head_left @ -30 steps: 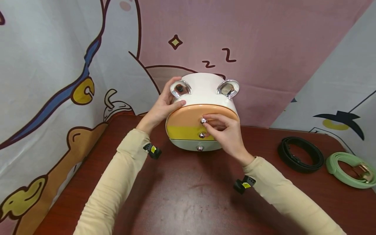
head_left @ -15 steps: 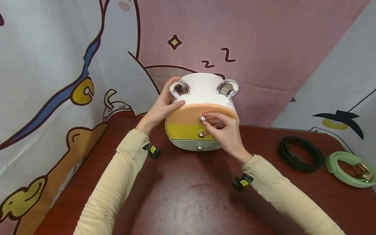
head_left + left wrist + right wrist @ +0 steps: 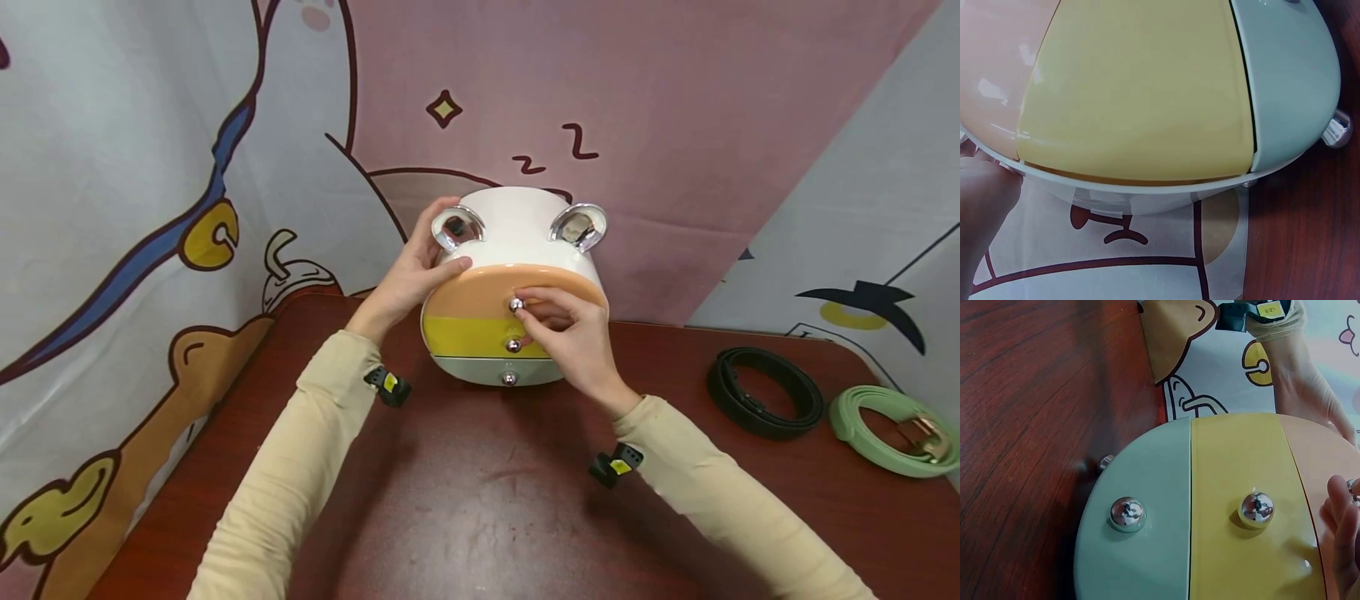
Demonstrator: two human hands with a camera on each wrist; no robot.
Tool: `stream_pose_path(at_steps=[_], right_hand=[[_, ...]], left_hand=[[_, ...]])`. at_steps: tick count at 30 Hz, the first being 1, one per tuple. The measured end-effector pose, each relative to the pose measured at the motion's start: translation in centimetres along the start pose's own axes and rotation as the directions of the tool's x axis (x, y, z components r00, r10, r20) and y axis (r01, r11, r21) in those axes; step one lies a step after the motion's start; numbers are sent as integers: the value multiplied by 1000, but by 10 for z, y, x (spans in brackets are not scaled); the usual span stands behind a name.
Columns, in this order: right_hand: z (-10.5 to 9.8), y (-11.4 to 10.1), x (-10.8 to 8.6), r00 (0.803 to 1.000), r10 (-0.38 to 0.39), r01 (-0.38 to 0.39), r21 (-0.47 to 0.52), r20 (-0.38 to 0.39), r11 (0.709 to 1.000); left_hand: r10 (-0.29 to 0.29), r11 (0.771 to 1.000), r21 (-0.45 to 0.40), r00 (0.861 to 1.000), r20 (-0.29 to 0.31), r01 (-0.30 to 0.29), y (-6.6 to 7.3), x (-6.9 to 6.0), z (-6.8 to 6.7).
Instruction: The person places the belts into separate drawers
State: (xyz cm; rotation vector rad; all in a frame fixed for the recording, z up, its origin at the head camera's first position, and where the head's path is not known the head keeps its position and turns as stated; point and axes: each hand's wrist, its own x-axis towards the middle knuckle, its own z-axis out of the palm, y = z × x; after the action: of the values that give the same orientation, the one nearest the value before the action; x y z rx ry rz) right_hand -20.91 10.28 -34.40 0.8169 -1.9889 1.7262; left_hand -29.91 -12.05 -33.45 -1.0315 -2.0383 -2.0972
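Note:
A small drawer box (image 3: pixel 517 225) with a white body and two shiny ear shapes stands on the table. Its front has an orange top drawer (image 3: pixel 472 293), a yellow middle drawer (image 3: pixel 465 337) and a green bottom drawer (image 3: pixel 472 369). Each bears a round chrome knob. My left hand (image 3: pixel 416 268) grips the box's upper left side, thumb at the front rim, other fingers partly hidden behind the ear. With thumb and forefinger, my right hand (image 3: pixel 576 337) pinches the top knob (image 3: pixel 516 305). All three drawers look pushed in. The middle knob (image 3: pixel 1256 507) shows plainly in the right wrist view.
A coiled black belt (image 3: pixel 723 392) lies to the right on the dark red wooden table (image 3: pixel 465 500). Beside it is a coiled green belt (image 3: pixel 847 417) with a gold buckle. A printed cartoon cloth (image 3: pixel 637 100) hangs close behind the box.
The orange top drawer and its knob have shifted slightly inward and up, with my right hand still pinching the knob. My left hand has stayed on the box.

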Motion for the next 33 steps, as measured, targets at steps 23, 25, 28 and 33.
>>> stream_pose_path(at_steps=[23,25,28,33], right_hand=[[-8,-1,-15,997,-47,50,-45,56,998],[-9,1,-18,997,-54,57,-57,47,997],[-10,3,-24,998,-46,49,-83,40,995],[-9,9,-33,999,-2,7,-120,44,993]], left_hand=[[2,999,-36,1000,1,-2,0,-1,1],[4,999,-35,1000,1,-4,0,0,1],[7,1000,-27,1000,1,-7,0,-1,0],[16,1000,-24,1000,4,-16,-1,-1,1]])
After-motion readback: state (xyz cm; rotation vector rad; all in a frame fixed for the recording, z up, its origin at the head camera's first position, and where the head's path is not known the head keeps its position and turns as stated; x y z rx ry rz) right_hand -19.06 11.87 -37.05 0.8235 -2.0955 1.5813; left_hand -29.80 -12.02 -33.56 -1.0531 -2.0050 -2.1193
